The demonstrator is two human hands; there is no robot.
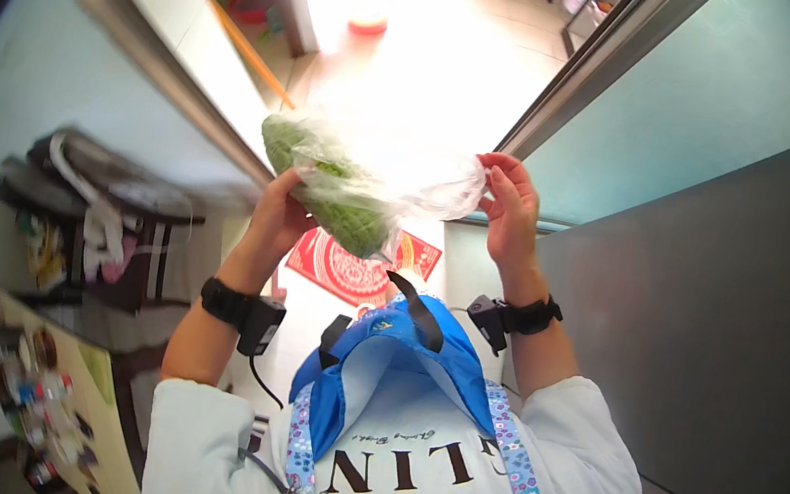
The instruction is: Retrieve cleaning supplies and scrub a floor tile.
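A long green vegetable [349, 222] with a bumpy, ridged surface, possibly a bitter gourd, lies slantwise in front of me. My left hand [279, 219] grips it at its near left side, thumb on top. Around its middle is a thin clear plastic bag [441, 189], stretched out to the right and partly washed out by glare. The bag's right end is pinched between the fingertips of my right hand [510, 206]. Blur hides whether the vegetable is fully inside the bag.
A red patterned mat [343, 266] lies on the floor below. Ahead is a bright doorway between a left frame [161, 78] and a frosted glass panel [670, 119]. A grey panel [673, 316] stands at right. Left are a chair with bags [105, 206] and a cluttered table [105, 426].
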